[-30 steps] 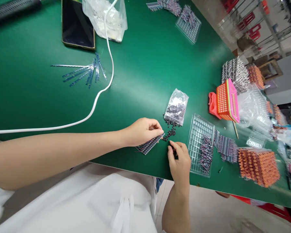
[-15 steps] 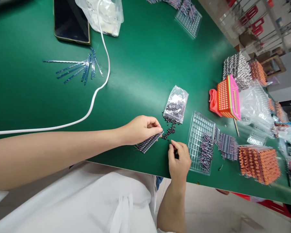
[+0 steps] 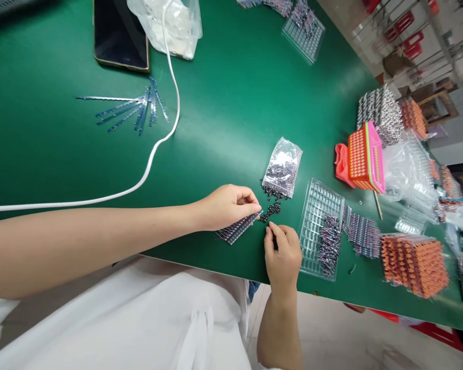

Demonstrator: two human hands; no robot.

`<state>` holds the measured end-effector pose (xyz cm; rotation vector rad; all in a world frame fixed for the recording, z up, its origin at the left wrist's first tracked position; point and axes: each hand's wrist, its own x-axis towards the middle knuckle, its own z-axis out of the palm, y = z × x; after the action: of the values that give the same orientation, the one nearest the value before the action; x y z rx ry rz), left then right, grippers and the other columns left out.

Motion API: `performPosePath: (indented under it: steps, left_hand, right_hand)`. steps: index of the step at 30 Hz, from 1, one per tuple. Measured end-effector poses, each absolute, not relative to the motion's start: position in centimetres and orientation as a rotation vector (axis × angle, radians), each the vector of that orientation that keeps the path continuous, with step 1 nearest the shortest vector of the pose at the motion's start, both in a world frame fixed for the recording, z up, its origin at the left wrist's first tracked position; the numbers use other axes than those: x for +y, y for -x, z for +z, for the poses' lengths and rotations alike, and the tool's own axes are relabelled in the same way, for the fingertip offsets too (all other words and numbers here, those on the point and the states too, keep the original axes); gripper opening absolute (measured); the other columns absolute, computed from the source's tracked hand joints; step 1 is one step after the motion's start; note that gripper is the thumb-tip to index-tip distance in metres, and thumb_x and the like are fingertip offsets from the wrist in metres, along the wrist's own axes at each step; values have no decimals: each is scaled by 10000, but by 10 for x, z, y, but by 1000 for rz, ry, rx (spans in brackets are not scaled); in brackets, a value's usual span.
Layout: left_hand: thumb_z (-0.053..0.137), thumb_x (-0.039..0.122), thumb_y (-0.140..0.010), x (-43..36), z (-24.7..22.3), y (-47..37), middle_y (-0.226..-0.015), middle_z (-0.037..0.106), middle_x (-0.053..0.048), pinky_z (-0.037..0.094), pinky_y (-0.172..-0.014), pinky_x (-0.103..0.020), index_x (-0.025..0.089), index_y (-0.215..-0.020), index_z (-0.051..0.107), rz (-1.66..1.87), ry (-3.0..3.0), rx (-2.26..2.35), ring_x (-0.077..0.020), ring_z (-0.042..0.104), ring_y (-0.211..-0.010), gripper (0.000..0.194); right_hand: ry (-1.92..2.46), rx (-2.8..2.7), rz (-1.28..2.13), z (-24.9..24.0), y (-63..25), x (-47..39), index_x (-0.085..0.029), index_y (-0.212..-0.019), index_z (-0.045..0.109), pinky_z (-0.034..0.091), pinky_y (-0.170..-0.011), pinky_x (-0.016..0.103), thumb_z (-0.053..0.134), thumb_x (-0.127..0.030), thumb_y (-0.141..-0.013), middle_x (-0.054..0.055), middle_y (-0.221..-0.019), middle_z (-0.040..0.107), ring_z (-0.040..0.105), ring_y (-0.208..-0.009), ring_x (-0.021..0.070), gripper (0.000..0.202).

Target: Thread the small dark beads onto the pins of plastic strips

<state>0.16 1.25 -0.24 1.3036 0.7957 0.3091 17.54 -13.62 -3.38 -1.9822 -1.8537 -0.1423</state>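
My left hand (image 3: 235,206) is closed on a dark strip of small parts with thin reddish leads (image 3: 239,228), gripped near its far right end. Just right of those fingertips lies a scatter of small dark beads (image 3: 272,209), spilling from the mouth of a clear plastic bag (image 3: 283,165) that holds more. Close to the beads' lower edge, my right hand (image 3: 281,246) has thumb and forefinger pinched together; whatever is between them is too small to make out. Beside it stands a clear compartment tray (image 3: 310,231) with a heap of wired parts (image 3: 329,244) in its right side.
A white cable (image 3: 150,164) curves over the green table (image 3: 224,113). Blue strips (image 3: 139,105) and a phone (image 3: 121,36) lie at upper left. Rightward are stacked wired strips (image 3: 362,234), an orange stack (image 3: 414,264) and a pink-rimmed basket (image 3: 364,156).
My right hand has shifted slightly left, its thumb and forefinger closing together near the beads. My left hand keeps its grip on the strip. The whole view has drifted a little.
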Motion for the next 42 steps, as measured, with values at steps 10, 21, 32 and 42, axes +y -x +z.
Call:
performPosePath:
  steps: [10,21,32,42]
  left_hand:
    - [599,364,-867,9,-4,0,-793,732,-46,513,-704,-299,157,-831,659,295,-1313,765,-192,667,-749,218]
    - [645,351,-870,-6,0,0,-968,763,-61,505,-805,-291,157,-836,651,294,-1047,570,-198,697,-941,197]
    - [651,359,-886,-16,2,1,-854,716,-46,468,-704,-274,138,-858,652,352,-984,554,-144,622,-765,223]
    - [564,294,-940,-15,2,8,-852,718,-31,474,-660,-239,148,-948,685,454,-1459,496,-116,603,-699,190]
  right_hand:
    - [2120,-1770,47,-26,-176,-123,-184,-914,663,490,-704,275,530,-209,-954,34,-842,640,587,-729,133,141]
    - [1721,-1104,470,-12,-148,-128,-194,-817,645,452,-598,240,625,-256,-900,-3,-774,591,568,-698,123,105]
    - [1629,-1132,113,-22,-135,-120,-215,-880,688,492,-627,280,660,-153,-869,6,-788,622,603,-725,137,68]
    - [1626,-1166,176,-22,-136,-123,-213,-904,670,510,-629,287,648,-151,-870,9,-804,623,612,-747,142,74]
